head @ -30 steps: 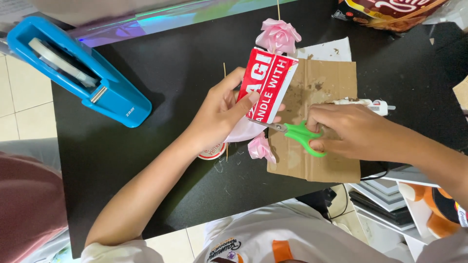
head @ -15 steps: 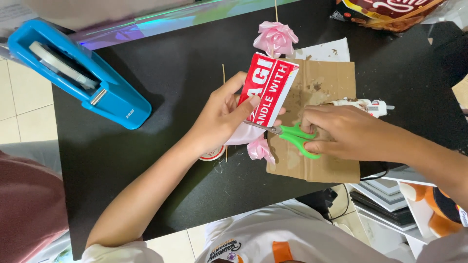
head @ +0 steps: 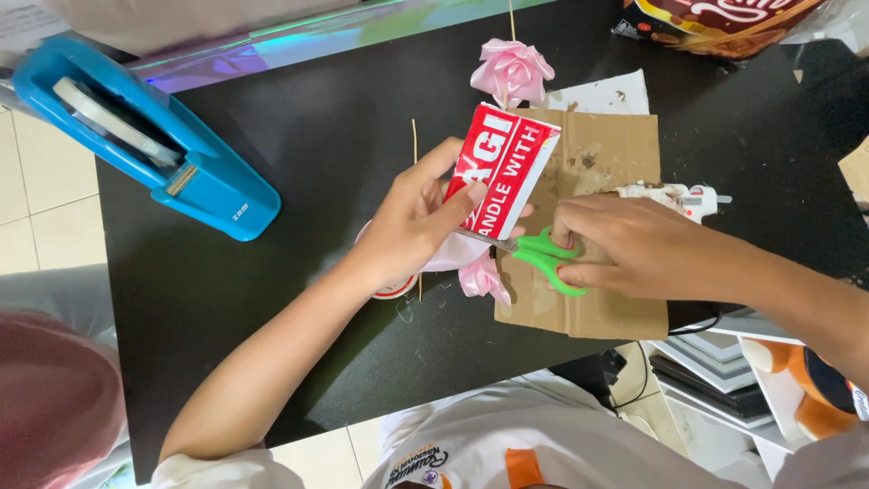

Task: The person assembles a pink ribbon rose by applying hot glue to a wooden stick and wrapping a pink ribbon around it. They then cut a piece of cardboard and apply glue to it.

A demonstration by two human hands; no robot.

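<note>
- A red-and-white printed tape strip (head: 502, 172) is pinched by the left hand (head: 418, 217); thumb is laid on the printed face, fingers are curled behind it; the strip is held tilted above the table, over the left edge of the cardboard
- Green-handled scissors (head: 543, 258) are gripped by the right hand (head: 634, 249); fingers are closed through the loops; the blades are pointed left and are met with the lower edge of the strip; how far the blades are parted cannot be told, as they are mostly hidden under the left thumb
- A brown cardboard sheet (head: 606, 154) is laid flat on the black table (head: 299, 136), under both hands; it is marked with glue stains
- A white glue gun (head: 679, 197) is laid on the cardboard, just beyond the right hand, partly hidden by it
- A pink ribbon rose (head: 511, 71) on a thin stick is seen at the far edge of the cardboard; a second pink ribbon piece (head: 480, 279) is seen just below the left hand, beside the scissors
- A tape roll (head: 396, 290) is seen under the left wrist, mostly hidden
- A blue tape dispenser (head: 145, 145) is set at the far left of the table, well apart from the hands
- A snack bag (head: 715, 23) is seen at the top right corner
</note>
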